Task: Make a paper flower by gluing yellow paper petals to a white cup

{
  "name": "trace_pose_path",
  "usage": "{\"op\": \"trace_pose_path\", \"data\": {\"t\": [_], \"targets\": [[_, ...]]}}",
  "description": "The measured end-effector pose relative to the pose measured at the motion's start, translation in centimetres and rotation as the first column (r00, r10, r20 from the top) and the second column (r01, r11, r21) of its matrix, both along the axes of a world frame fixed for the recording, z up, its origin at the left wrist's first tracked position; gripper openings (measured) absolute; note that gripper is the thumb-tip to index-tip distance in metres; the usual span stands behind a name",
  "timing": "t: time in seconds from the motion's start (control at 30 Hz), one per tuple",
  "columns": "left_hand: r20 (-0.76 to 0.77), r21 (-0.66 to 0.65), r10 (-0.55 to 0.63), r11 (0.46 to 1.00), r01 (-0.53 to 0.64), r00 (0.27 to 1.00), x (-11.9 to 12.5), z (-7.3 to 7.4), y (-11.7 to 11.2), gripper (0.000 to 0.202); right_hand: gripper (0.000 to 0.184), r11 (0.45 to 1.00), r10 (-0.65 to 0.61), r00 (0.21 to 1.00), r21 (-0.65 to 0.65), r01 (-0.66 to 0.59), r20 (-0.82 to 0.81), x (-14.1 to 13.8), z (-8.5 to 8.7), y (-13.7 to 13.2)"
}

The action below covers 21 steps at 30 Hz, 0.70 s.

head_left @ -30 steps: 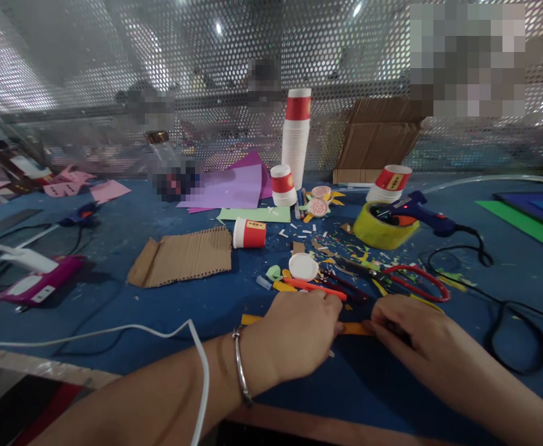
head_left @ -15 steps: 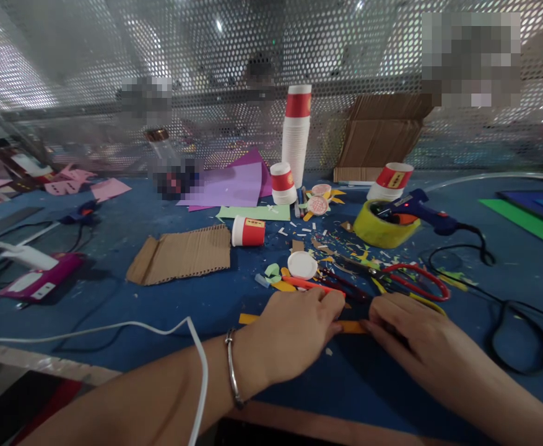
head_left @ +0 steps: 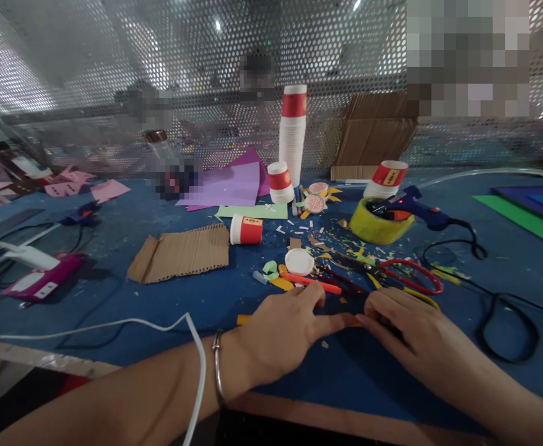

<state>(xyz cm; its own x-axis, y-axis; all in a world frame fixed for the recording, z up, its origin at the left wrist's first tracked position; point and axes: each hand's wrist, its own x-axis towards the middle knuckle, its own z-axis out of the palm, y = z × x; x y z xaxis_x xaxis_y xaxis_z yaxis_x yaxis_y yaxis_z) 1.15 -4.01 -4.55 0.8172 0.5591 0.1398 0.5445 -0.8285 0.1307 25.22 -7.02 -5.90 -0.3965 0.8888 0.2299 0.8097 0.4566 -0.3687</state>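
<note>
An orange paper strip [head_left: 243, 319] lies along the front of the blue table, and most of it is hidden under my hands. My left hand [head_left: 283, 334], with a silver bangle at the wrist, is over the strip with its fingers bent and its thumb reaching right. That thumb meets the fingertips of my right hand [head_left: 403, 319], which pinches the strip's right end. Just beyond my left fingers are an orange-red pen [head_left: 311, 283] and a white round lid [head_left: 299, 261]. Red-handled scissors [head_left: 410, 275] lie behind my right hand.
A glue gun [head_left: 413, 204] rests on a yellow tape roll [head_left: 377, 223]. A paper cup [head_left: 246, 230] lies sideways beside corrugated cardboard [head_left: 181, 254]. Stacked cups [head_left: 292, 136] stand at the back. A white cable [head_left: 195, 347] crosses my left forearm. Paper scraps litter the middle.
My left thumb has stretched rightward to the right hand's fingertips, covering the strip's middle stretch that showed between my hands. My right hand keeps its pinch. The view has shifted slightly.
</note>
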Motion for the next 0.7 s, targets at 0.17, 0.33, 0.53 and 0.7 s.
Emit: {"op": "trace_pose_path", "data": {"t": [0.17, 0.33, 0.53, 0.7], "targets": [[-0.024, 0.002, -0.002, 1.000, 0.002, 1.000, -0.1, 0.2, -0.1, 0.050, 0.022, 0.994, 0.018, 0.997, -0.108, -0.026, -0.075, 0.5, 0.2, 0.0], [-0.041, -0.030, -0.016, 0.999, 0.014, 0.999, 0.1, 0.5, 0.0, 0.054, 0.020, 0.989, 0.014, 0.995, -0.144, -0.028, -0.099, 0.8, 0.4, 0.0], [-0.043, -0.004, -0.010, 1.000, 0.010, 0.999, 0.0, 0.6, -0.1, 0.048, 0.020, 0.993, 0.003, 0.996, -0.117, -0.014, -0.092, 0.7, 0.0, -0.2], [-0.047, 0.019, -0.021, 1.000, 0.022, 0.999, 0.1, 1.0, -0.2, 0.048, 0.020, 0.991, -0.013, 0.997, -0.131, 0.004, -0.072, 0.5, 0.2, -0.5]]}}
